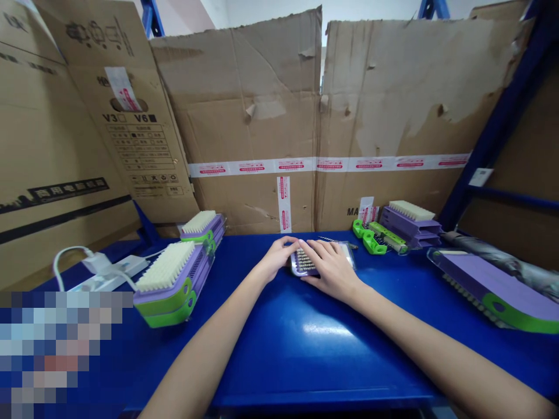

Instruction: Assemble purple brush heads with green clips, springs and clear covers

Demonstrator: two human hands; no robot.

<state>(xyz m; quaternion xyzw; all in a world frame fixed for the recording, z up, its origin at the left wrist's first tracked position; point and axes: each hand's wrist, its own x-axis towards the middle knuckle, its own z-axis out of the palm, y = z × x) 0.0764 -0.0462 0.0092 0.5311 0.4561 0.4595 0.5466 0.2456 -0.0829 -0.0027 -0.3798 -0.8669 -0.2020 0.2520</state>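
A small flat case with see-through edges [300, 271] lies on the blue table, showing rows of small beige bits whose kind I cannot make out. My left hand [278, 259] is at its far left corner, with thumb and fingertips pressed together on the edge. Across the top reaches my right hand [332, 269], its thumb on the near side and its fingers over the far side, covering much of the case. The two hands' fingertips meet near the upper left part of it. A thin metal object behind the right hand is mostly hidden.
Purple-and-green brushes with cream bristles [168, 266] are stacked at left, with another stack [199, 224] behind. A white power strip [124, 270] lies beside them. At right are green parts [374, 242], a purple stack [410, 228] and a purple brush [502, 285]. Cardboard [244, 128] walls the back.
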